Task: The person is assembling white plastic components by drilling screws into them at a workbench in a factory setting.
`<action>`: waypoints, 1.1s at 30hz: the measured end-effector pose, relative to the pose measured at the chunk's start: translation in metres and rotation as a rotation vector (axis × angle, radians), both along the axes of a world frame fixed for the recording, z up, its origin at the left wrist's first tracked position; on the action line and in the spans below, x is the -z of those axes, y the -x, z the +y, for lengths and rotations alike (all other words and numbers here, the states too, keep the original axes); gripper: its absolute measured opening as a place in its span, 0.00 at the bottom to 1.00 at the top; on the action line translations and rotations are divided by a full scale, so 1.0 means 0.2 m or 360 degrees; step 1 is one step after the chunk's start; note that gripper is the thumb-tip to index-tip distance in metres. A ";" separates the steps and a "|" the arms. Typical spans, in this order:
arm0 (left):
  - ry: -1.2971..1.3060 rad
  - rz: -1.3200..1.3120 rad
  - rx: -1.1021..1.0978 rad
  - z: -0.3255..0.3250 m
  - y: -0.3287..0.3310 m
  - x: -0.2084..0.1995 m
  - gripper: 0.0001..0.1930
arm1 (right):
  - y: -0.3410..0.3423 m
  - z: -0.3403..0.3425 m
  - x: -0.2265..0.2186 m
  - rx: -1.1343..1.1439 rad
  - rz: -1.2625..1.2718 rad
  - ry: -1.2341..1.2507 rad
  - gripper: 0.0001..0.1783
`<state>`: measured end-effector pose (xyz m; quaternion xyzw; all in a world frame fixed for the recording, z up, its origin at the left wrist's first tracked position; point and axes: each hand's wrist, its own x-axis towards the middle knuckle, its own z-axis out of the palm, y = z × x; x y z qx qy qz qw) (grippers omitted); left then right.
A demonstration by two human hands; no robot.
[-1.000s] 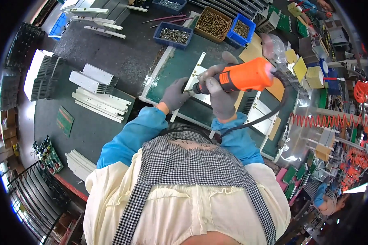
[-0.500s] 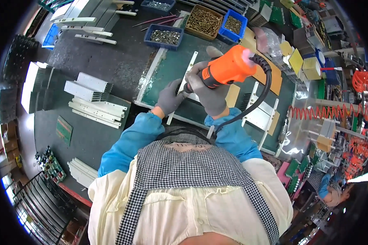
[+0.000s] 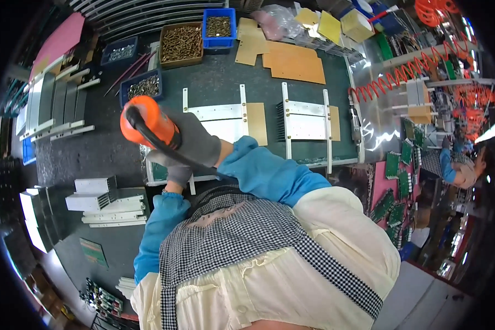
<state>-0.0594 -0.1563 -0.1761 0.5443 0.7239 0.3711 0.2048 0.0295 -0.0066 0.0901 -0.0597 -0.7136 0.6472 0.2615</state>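
My right hand (image 3: 199, 137), in a grey glove, is wrapped round an orange electric screwdriver (image 3: 146, 122) with a black cable. The screwdriver's tip is hidden beneath its body and my hand. Close below it, my gloved left hand (image 3: 179, 175) is mostly covered by the right hand and the cable; its fingers cannot be made out. Beside both hands lies a finned metal heat sink (image 3: 220, 127) with white drilled rails (image 3: 243, 113) across it. To the right sits a second heat sink (image 3: 307, 125) with two such rails and brass-coloured screws along one.
A box of brass screws (image 3: 181, 45), a blue bin (image 3: 219, 39) and dark bins of small metal parts (image 3: 142, 88) stand at the back. Orange-brown sheets (image 3: 294, 61) lie far right. Stacked heat sinks and rails (image 3: 115, 209) are at left. A red coiled hose (image 3: 412, 69) hangs right.
The view has swung, so the bench sits differently in the picture. Both hands and the screwdriver now appear further left, with the screwdriver's rear end toward me and the left hand more hidden.
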 end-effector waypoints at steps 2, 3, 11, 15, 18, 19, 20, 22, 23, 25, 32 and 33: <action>0.0261 -0.0104 -0.0057 0.02 0.01 0.00 0.29 | 0.00 0.02 0.02 0.0022 -0.0067 0.0074 0.36; 0.0326 0.0034 0.0016 0.06 -0.02 -0.10 0.30 | 0.00 0.03 0.03 0.0092 -0.0028 0.0026 0.36; -0.0538 -0.1325 -0.0518 0.11 -0.12 -0.16 0.27 | -0.18 0.04 -0.08 -0.0107 -0.0010 0.0219 0.36; 0.0299 -0.0624 -0.0534 0.17 -0.15 -0.57 0.33 | -0.56 0.18 -0.07 0.0323 0.0377 0.0769 0.18; 0.0207 -0.0596 -0.0713 0.10 -0.19 -0.52 0.35 | -0.85 0.30 -0.13 0.0749 0.0672 0.0755 0.30; 0.0304 -0.0484 -0.0800 0.08 -0.24 -0.57 0.36 | -0.96 0.33 -0.12 0.0874 0.0708 0.0866 0.33; 0.0399 -0.0362 -0.0892 0.05 -0.28 -0.61 0.37 | -1.04 0.38 -0.11 0.1135 0.0816 0.0673 0.24; 0.0411 -0.0257 -0.0869 -0.01 -0.31 -0.57 0.34 | -1.28 0.44 0.00 0.1479 0.0576 0.0693 0.15; 0.0402 -0.0647 -0.0906 -0.03 -0.34 -0.56 0.31 | -1.40 0.48 0.06 0.1466 0.0584 0.0820 0.16; 0.0252 -0.1060 -0.0935 -0.02 -0.39 -0.57 0.23 | -1.53 0.50 0.10 0.1489 0.0799 0.1005 0.14; 0.0352 -0.1397 -0.1098 0.06 -0.40 -0.72 0.17 | -1.71 0.54 0.16 0.1455 0.0841 0.1014 0.15; 0.0291 -0.1706 -0.1010 0.06 -0.39 -0.82 0.13 | -1.70 0.52 0.12 0.1546 0.0797 0.0976 0.11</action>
